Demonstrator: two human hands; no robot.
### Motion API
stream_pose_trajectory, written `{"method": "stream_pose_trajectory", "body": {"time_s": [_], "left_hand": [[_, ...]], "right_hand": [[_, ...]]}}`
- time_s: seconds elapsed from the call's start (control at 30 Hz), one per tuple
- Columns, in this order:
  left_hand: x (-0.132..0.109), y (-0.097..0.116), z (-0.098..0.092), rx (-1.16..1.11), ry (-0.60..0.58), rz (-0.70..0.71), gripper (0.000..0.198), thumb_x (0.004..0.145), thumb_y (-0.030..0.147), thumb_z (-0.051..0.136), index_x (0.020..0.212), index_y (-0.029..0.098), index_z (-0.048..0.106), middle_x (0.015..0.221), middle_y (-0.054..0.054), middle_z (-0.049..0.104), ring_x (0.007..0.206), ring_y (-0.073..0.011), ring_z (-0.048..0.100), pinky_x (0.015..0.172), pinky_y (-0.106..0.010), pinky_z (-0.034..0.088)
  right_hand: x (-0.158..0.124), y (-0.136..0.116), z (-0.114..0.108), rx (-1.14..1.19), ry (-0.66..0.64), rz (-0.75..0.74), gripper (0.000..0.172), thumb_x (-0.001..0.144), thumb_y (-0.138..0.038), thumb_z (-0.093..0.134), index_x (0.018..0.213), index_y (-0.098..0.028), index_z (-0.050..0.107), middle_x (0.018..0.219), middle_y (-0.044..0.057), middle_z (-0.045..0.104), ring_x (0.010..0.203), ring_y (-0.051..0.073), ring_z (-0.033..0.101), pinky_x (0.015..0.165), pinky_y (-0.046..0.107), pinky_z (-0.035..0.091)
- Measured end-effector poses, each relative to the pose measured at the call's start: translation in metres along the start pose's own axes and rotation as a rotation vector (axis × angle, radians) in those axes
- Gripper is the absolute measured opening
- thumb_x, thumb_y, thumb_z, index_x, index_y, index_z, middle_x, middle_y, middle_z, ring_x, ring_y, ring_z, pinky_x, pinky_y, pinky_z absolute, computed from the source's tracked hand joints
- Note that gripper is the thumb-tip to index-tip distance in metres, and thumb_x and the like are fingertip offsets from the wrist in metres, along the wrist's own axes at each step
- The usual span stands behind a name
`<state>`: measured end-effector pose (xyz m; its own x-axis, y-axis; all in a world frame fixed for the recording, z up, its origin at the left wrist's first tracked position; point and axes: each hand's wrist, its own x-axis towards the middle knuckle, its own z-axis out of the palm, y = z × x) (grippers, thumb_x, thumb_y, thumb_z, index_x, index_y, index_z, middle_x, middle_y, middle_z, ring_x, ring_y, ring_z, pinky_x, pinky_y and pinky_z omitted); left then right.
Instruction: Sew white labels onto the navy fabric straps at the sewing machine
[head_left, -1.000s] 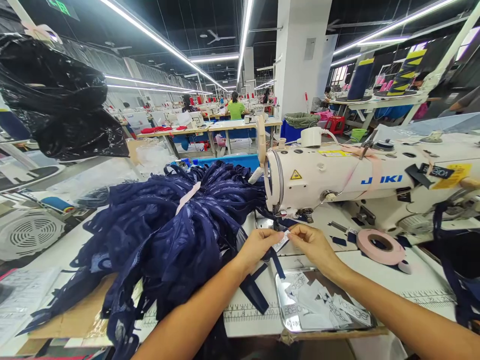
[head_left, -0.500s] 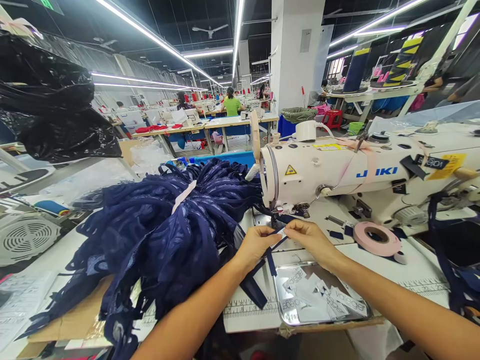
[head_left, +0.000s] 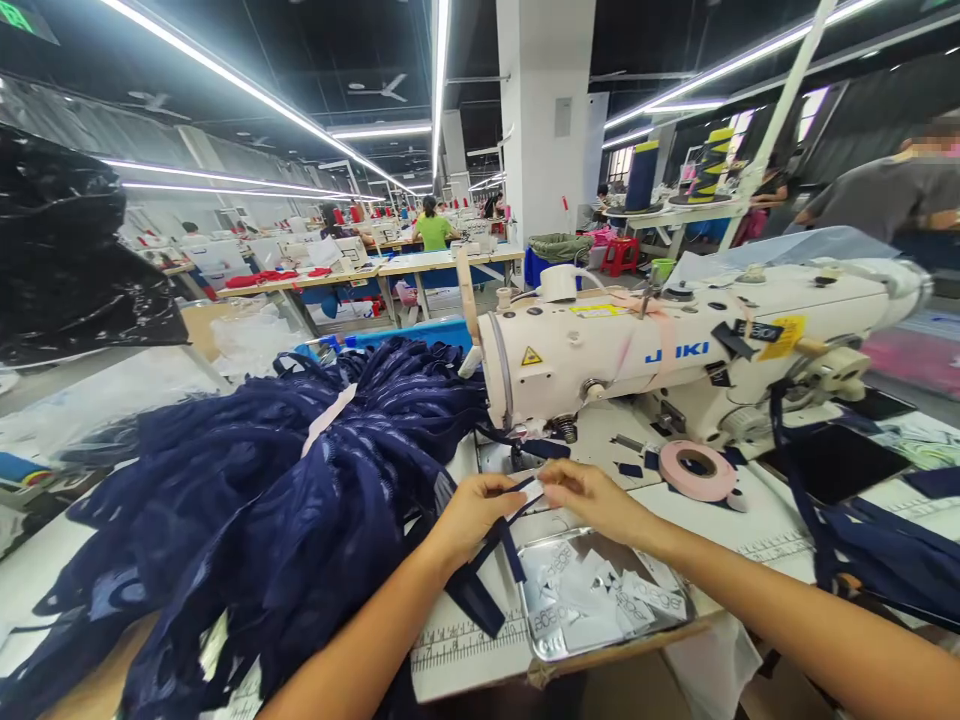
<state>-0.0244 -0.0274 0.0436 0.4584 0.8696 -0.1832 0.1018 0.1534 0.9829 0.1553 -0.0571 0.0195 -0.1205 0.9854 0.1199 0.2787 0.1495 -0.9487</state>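
In front of the sewing machine (head_left: 615, 350), my left hand (head_left: 476, 510) is closed in a pinch on a navy fabric strap (head_left: 511, 545). My right hand (head_left: 592, 495) pinches a small white label (head_left: 532, 490), which lies against the strap between my two hands. The fingers of both hands almost meet there. Below them sits a shiny metal tray (head_left: 536, 640) with several printed white labels (head_left: 577, 595) in it. To the left of my left hand spreads a big bundle of navy lace garments (head_left: 300, 500), bound with a pale strip (head_left: 328, 420).
A pink tape roll (head_left: 697, 470) lies right of my hands. Ruler markings (head_left: 465, 640) run along the table's front edge. A black plastic bag (head_left: 75, 250) hangs at left. A dark flat tablet-like object (head_left: 836, 462) and more navy fabric (head_left: 885, 555) are at right. People sit further back.
The view has swung to the right, so everything appears shifted left, and more of the table's right side shows. My hands keep their pinch on the strap and the label.
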Motion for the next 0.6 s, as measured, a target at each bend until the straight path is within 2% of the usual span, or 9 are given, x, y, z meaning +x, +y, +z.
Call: {"method": "stream_pose_trajectory", "body": {"time_s": [0.07, 0.1, 0.2, 0.27, 0.3, 0.4, 0.47, 0.5, 0.6], "left_hand": [[-0.002, 0.005, -0.006, 0.247, 0.056, 0.162, 0.022, 0.068, 0.035, 0.064, 0.065, 0.013, 0.064, 0.057, 0.000, 0.056, 0.051, -0.0099, 0.047, 0.051, -0.023, 0.037], [-0.002, 0.008, -0.009, 0.422, 0.128, 0.316, 0.020, 0.073, 0.032, 0.060, 0.066, 0.014, 0.063, 0.057, 0.000, 0.056, 0.051, -0.0103, 0.047, 0.050, -0.023, 0.036], [0.005, 0.011, -0.012, 1.018, 0.301, 0.943, 0.022, 0.084, 0.021, 0.045, 0.072, 0.014, 0.062, 0.058, -0.001, 0.054, 0.055, -0.0121, 0.048, 0.053, -0.025, 0.034], [0.016, 0.006, -0.010, 1.344, 0.274, 1.278, 0.026, 0.087, 0.013, 0.039, 0.073, 0.013, 0.060, 0.058, -0.002, 0.053, 0.055, -0.0123, 0.047, 0.053, -0.027, 0.032], [0.022, 0.002, -0.008, 1.458, 0.232, 1.374, 0.027, 0.088, 0.010, 0.037, 0.072, 0.013, 0.059, 0.057, -0.001, 0.052, 0.053, -0.0122, 0.046, 0.053, -0.028, 0.031], [0.039, -0.012, -0.004, 1.636, 0.125, 1.412, 0.031, 0.087, 0.005, 0.034, 0.064, 0.013, 0.054, 0.056, -0.001, 0.052, 0.050, -0.0120, 0.044, 0.054, -0.029, 0.030], [0.045, -0.020, -0.004, 1.694, 0.058, 1.341, 0.031, 0.086, 0.005, 0.034, 0.062, 0.013, 0.052, 0.056, -0.001, 0.052, 0.051, -0.0127, 0.045, 0.055, -0.029, 0.030], [0.046, -0.022, -0.004, 1.715, 0.032, 1.304, 0.031, 0.086, 0.006, 0.035, 0.061, 0.013, 0.052, 0.056, -0.002, 0.052, 0.051, -0.0131, 0.045, 0.055, -0.030, 0.030], [0.045, -0.025, -0.005, 1.741, -0.009, 1.224, 0.029, 0.086, 0.007, 0.037, 0.061, 0.014, 0.051, 0.057, -0.002, 0.053, 0.053, -0.0138, 0.047, 0.056, -0.030, 0.028]], "right_hand": [[-0.008, 0.001, -0.007, -0.191, -0.002, -0.018, 0.018, 0.072, -0.032, 0.055, 0.083, -0.019, 0.060, 0.078, 0.003, 0.061, 0.070, 0.016, 0.054, 0.066, 0.031, 0.042], [-0.012, -0.001, -0.008, -0.243, -0.023, -0.024, 0.017, 0.071, -0.030, 0.056, 0.083, -0.019, 0.061, 0.078, 0.003, 0.062, 0.072, 0.017, 0.055, 0.068, 0.031, 0.043], [-0.020, -0.012, -0.010, -0.140, -0.270, -0.062, 0.020, 0.075, -0.030, 0.053, 0.089, -0.020, 0.062, 0.087, 0.004, 0.066, 0.081, 0.017, 0.059, 0.071, 0.029, 0.046], [-0.018, -0.018, -0.014, -0.117, -0.323, -0.126, 0.023, 0.079, -0.030, 0.048, 0.095, -0.019, 0.062, 0.096, 0.004, 0.066, 0.088, 0.017, 0.059, 0.073, 0.028, 0.047], [-0.014, -0.019, -0.020, -0.197, -0.259, -0.169, 0.025, 0.081, -0.029, 0.046, 0.096, -0.018, 0.062, 0.099, 0.006, 0.065, 0.091, 0.018, 0.059, 0.075, 0.029, 0.047], [0.010, -0.011, -0.050, -0.709, 0.079, -0.238, 0.024, 0.081, -0.023, 0.042, 0.087, -0.016, 0.064, 0.092, 0.011, 0.065, 0.089, 0.024, 0.059, 0.080, 0.039, 0.044], [0.032, 0.001, -0.076, -1.026, 0.235, -0.148, 0.025, 0.079, -0.017, 0.041, 0.075, -0.015, 0.065, 0.081, 0.015, 0.066, 0.082, 0.028, 0.059, 0.075, 0.043, 0.044], [0.044, 0.007, -0.087, -1.112, 0.309, -0.102, 0.024, 0.077, -0.014, 0.041, 0.075, -0.014, 0.065, 0.078, 0.017, 0.065, 0.083, 0.031, 0.059, 0.076, 0.046, 0.043], [0.074, 0.023, -0.112, -1.094, 0.348, -0.100, 0.031, 0.073, -0.008, 0.041, 0.090, -0.015, 0.066, 0.087, 0.017, 0.066, 0.098, 0.033, 0.053, 0.085, 0.051, 0.037]]}}
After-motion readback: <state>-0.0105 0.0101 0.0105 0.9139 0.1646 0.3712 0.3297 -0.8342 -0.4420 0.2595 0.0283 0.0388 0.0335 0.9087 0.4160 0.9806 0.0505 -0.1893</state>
